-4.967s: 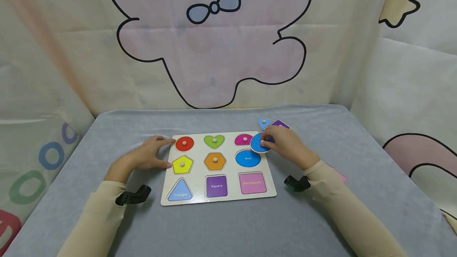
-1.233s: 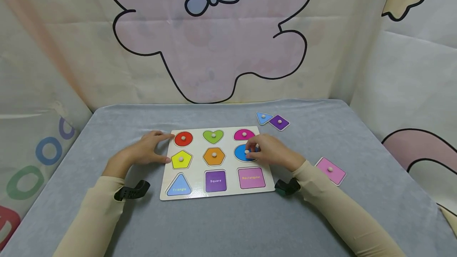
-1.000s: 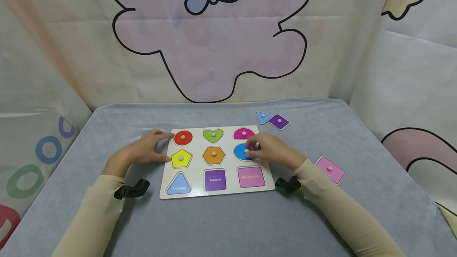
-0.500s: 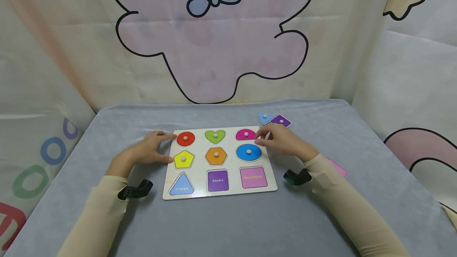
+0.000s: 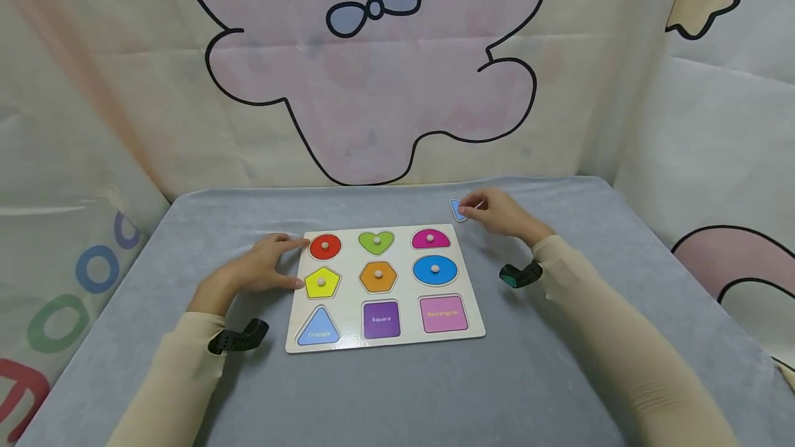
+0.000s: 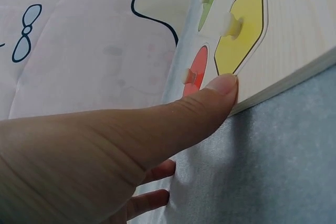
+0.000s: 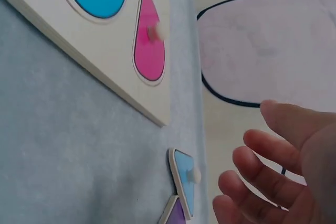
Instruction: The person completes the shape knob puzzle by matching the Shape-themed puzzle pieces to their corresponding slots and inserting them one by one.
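Note:
A white wooden puzzle board (image 5: 351,319) lies on the table with knobbed shapes in its upper two rows, among them a blue oval (image 5: 425,274) and a yellow pentagon (image 5: 315,290). Its bottom row shows printed triangle, square and rectangle spaces without knobbed pieces. My left hand (image 5: 257,269) rests at the board's left edge, thumb by the pentagon, fingers spread. Behind the far right corner my right hand (image 5: 499,214) hovers over a blue triangle piece (image 7: 184,177) and a purple square piece (image 7: 176,214). Its fingers are apart from both. The purple piece is hidden in the head view.
Grey cloth (image 5: 397,399) covers the table. A printed curtain (image 5: 373,88) stands behind it, with more printed cloth on both sides. The right forearm (image 5: 596,309) crosses the right part of the table, where the pink rectangle piece was seen earlier.
The right hand set the blue oval piece into its space, let go of its knob, then moved up and away to the loose pieces. The left hand has stayed at the board's edge.

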